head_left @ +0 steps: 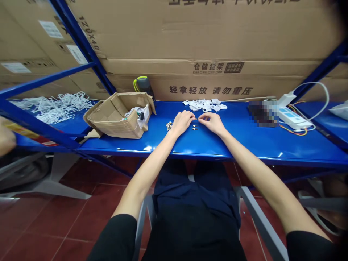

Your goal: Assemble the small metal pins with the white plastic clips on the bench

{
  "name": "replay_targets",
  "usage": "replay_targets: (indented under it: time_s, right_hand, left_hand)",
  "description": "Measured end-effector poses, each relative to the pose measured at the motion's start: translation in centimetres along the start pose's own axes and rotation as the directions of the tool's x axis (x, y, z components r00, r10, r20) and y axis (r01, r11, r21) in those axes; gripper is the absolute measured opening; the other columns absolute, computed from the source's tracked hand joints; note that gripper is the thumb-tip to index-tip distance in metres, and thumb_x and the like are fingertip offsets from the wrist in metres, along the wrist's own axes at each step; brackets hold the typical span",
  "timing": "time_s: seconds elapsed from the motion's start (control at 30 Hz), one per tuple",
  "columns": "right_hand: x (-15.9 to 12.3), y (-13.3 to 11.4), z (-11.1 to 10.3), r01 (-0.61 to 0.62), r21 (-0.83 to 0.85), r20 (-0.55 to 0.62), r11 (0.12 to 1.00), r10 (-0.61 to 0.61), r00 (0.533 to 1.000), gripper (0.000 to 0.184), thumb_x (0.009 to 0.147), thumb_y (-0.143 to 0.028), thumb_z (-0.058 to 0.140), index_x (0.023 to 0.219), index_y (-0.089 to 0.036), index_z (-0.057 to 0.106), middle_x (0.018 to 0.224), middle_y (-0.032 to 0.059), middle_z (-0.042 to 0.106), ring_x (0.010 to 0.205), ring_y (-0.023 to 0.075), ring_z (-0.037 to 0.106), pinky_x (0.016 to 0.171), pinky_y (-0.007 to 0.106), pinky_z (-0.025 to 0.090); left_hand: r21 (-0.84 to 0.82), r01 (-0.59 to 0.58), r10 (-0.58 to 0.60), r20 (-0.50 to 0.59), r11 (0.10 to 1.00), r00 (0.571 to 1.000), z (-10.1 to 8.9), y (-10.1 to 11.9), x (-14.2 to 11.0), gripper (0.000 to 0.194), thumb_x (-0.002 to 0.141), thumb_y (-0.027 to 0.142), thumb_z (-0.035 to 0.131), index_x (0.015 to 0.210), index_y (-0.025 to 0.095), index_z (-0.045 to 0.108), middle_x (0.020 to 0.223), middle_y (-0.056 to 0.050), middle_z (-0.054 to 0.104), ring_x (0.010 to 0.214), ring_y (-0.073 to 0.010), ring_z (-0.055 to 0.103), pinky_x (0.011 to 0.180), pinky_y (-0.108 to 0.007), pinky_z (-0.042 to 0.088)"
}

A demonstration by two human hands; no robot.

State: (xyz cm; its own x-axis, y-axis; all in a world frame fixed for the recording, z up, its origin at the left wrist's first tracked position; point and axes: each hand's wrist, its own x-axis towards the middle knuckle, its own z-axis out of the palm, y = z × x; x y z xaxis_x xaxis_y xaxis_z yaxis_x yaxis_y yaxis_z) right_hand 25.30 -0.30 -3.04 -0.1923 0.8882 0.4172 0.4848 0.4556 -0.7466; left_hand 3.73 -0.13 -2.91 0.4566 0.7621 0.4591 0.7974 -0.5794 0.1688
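Tiny metal pin (196, 119), slim and bright, with details too small to make out, is held just over a blue steel shelf (246, 139). The left hand (181, 122) and right hand (213, 122) meet at it, each closed in a fine pinch, with the pin clamped between them. Right below, two similar pins (195, 127) lie on the shelf, and a small heap of metal parts (169, 125) sits just beside the left hand. White plastic fittings (204, 105) are piled beyond the hands. To the left stands a torn cardboard box (119, 116) holding more white pieces, near a tangle of white plastic hooks (54, 107). A power strip (292, 116) with a white cable lies to the right. Cartons (206, 85) behind the shelf are printed 仓储货架 and 轻拿轻放 请勿重压, meaning "handle gently, do not press"; one on the left reads 120X40.
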Motion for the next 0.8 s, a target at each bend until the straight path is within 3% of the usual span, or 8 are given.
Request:
replay_targets:
  time_s: [0.23,0.4,0.8]
  right_hand:
    - [0.3,1.1,0.2,0.062,-0.160,0.055,0.985,-0.054,0.997,0.014,0.086,-0.036,0.078,0.084,-0.026,0.087,0.080,0.0035,0.073,0.072,0.0204,0.060,0.082,0.037,0.052]
    - [0.2,1.6,0.0,0.137,-0.184,0.124,0.973,-0.115,0.986,0.019,0.091,-0.037,0.075,0.093,-0.024,0.089,0.099,0.0078,0.077,0.076,0.0210,0.063,0.084,0.040,0.055]
    - [0.1,1.7,-0.6,0.253,-0.249,0.245,0.935,-0.192,0.950,0.023,0.099,-0.034,0.069,0.108,-0.025,0.089,0.108,0.0091,0.072,0.084,0.0218,0.066,0.088,0.038,0.056]
  left_hand:
    - [0.010,-0.006,0.005,0.072,1.000,0.997,-0.1,-0.2,-0.2,0.018,0.113,0.029,0.059,0.109,0.020,0.074,0.119,-0.008,0.078,0.118,-0.0274,0.067,0.103,-0.039,0.048]
    - [-0.033,-0.012,0.018,0.188,0.999,0.982,-1.3,-0.1,-0.2,0.019,0.112,0.029,0.059,0.110,0.020,0.076,0.123,-0.007,0.076,0.118,-0.0245,0.070,0.101,-0.034,0.050]
    - [-0.061,-0.031,0.042,0.185,0.998,0.982,-1.8,-1.2,-0.2,0.022,0.110,0.035,0.063,0.114,0.025,0.082,0.124,-0.006,0.079,0.124,-0.0264,0.070,0.102,-0.035,0.050]
